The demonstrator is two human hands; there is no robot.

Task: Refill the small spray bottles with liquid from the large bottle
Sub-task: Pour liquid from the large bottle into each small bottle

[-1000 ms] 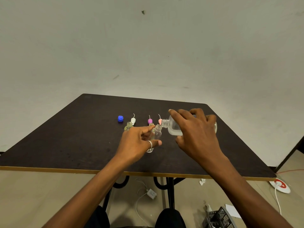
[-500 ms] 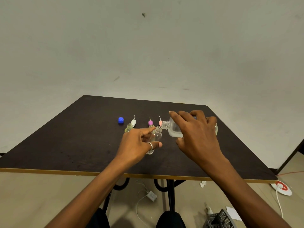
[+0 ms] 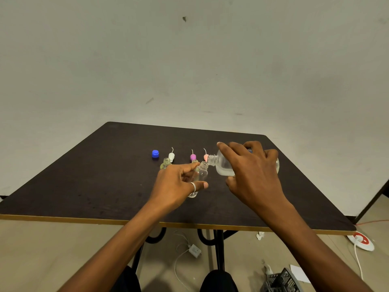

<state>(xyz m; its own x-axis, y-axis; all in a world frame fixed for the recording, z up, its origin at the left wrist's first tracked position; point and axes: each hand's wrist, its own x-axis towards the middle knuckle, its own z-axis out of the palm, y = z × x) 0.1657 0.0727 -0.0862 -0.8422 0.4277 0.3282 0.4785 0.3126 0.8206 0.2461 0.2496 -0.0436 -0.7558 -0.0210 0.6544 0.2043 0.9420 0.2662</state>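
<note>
Table (image 3: 84, 186), dark-topped with a pale front edge, carries all the task things. Over its right half the right hand (image 3: 254, 175) grips the large bottle (image 3: 223, 167) from above, fingers (image 3: 228, 149) curled across the clear body. The bottle is tipped almost onto its side, its threaded neck pointing left. The left hand (image 3: 174, 186) pinches a small spray bottle (image 3: 203, 172) between its ringed thumb and its fingers (image 3: 189, 167). That bottle leans right, and its open mouth meets the mouth of the large bottle. Whether its base rests on the table cannot be told. A second small bottle (image 3: 165, 163) stands open just behind the left hand's knuckles. Farther back lie three loose spray heads with thin tubes in a row: the white spray head (image 3: 171, 157), the purple spray head (image 3: 193, 157) and the pink spray head (image 3: 205, 158), the last just beside the large bottle's neck. A blue cap (image 3: 155, 154) sits at the left end of that row.
</note>
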